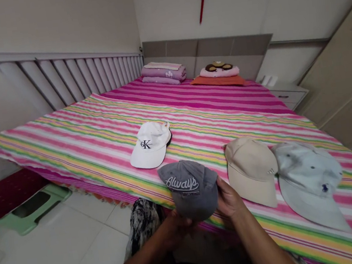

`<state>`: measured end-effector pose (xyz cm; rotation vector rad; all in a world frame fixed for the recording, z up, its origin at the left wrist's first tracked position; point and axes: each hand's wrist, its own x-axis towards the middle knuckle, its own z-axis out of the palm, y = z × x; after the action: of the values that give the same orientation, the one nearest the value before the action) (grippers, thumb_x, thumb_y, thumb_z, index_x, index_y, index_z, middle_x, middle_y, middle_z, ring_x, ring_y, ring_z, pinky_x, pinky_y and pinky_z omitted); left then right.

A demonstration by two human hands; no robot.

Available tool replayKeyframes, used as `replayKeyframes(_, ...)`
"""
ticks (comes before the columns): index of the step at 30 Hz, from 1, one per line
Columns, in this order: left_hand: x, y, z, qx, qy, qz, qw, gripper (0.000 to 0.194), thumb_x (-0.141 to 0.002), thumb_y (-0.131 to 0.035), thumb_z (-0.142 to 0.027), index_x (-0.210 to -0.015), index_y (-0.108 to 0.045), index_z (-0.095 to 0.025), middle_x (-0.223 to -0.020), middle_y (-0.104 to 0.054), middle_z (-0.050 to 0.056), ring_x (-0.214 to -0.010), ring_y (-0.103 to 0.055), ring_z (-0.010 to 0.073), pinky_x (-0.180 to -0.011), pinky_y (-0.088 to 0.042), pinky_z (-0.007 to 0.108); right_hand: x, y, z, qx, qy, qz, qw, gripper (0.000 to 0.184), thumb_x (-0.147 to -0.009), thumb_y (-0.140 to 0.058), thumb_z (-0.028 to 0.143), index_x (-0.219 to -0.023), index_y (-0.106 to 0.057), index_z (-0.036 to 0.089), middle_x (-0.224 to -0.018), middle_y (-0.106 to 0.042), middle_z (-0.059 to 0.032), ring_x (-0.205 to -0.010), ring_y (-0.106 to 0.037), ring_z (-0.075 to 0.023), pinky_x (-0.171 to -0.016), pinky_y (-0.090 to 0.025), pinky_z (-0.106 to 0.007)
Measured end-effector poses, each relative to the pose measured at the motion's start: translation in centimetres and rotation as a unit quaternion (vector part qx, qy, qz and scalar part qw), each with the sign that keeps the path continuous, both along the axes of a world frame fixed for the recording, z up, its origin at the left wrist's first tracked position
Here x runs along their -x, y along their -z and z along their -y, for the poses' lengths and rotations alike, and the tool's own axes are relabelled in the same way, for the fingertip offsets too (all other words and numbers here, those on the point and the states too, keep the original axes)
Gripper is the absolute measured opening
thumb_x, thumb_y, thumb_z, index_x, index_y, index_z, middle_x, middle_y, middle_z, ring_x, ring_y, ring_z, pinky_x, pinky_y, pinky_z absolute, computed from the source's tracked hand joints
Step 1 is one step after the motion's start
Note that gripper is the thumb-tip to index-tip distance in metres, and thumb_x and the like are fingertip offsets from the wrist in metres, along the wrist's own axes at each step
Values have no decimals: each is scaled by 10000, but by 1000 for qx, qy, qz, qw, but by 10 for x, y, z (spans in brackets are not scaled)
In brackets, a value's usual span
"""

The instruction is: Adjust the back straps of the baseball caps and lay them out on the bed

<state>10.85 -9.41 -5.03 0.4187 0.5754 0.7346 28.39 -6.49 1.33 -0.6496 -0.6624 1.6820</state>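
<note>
A dark grey baseball cap [191, 188] with "Always" lettering is held between both hands at the bed's near edge, its brim toward me. My left hand [177, 226] grips the brim from its lower left, with part of the fingers hidden beneath. On the other side, my right hand [227, 198] is closed around the cap's right edge. Beyond it on the striped sheet lies a white baseball cap [151, 144] with dark letters. To the right rest a beige cap [250, 169] and a pale blue-grey cap [310, 181], side by side and touching or nearly so.
The bed carries a striped sheet [81, 131]. Folded purple bedding [163, 74] and a pink cushion [220, 72] sit by the headboard [198, 51]. A green plastic stool [40, 208] stands on the tiled floor at left. A white nightstand [289, 93] is far right.
</note>
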Motion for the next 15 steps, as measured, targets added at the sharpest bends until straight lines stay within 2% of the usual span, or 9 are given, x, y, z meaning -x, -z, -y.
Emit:
replayKeyframes(4,13,5,-10,-33,25,28,999,321,-597,-676,-115,-915,-644,-146,-875,-679,87,-786,-636,220,-714,-468,314,-3,3,7,9,25,13,1000,241,-629,-669,401,-776,-642,213,-844,-714,-49,-1008,-583,-256,-887,-423,-435)
replayKeyframes(7,22,0,-17,-44,-10,67,997,245,-660,-636,-164,-903,-637,-135,-905,-675,102,-898,-615,239,-823,-440,346,-6,7,13,14,45,34,998,178,-665,-619,381,-734,-639,217,-829,-717,-39,-995,-592,-257,-881,-428,-445)
replayKeyframes(10,27,-9,-23,-45,-45,77,995,264,-631,-654,-151,-893,-632,-133,-912,-677,96,-972,-589,249,-896,-405,362,-9,13,20,32,61,52,996,152,-694,-581,343,-743,-638,212,-811,-718,-34,-966,-608,-255,-868,-439,-449)
replayKeyframes(15,26,-21,-34,-42,-97,47,993,314,-558,-676,-109,-869,-634,-119,-873,-686,102,-958,-596,276,-886,-423,394,-7,19,30,76,68,33,994,165,-675,-620,345,-765,-638,207,-774,-720,-30,-941,-621,-247,-870,-443,-423)
